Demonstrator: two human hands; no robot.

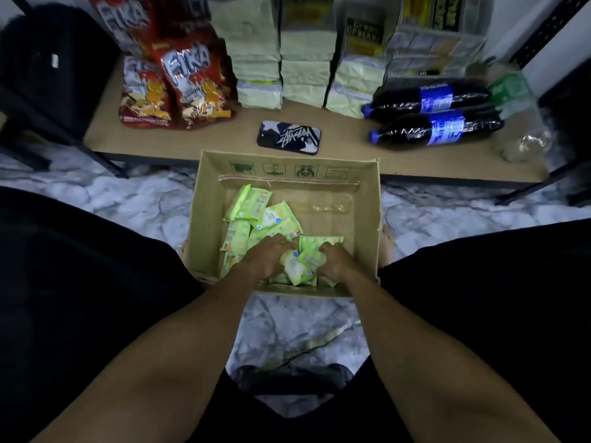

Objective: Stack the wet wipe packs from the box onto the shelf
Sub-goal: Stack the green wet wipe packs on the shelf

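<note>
An open cardboard box (208,215) stands on the marble floor between my knees. Several green wet wipe packs (252,206) lie loose in its left and near part. Both my hands are down inside the box at its near edge. My left hand (268,257) and my right hand (335,260) press from either side on a small bunch of wipe packs (299,266) held between them. The low wooden shelf (224,139) lies just beyond the box, with pale green packs (303,71) stacked at its back.
On the shelf are red snack bags (185,84) at the left, a phone (289,137) near the front edge, and two dark soda bottles (435,113) lying at the right. Dark shelf posts (96,158) flank both sides. My legs in dark clothing sit at both sides.
</note>
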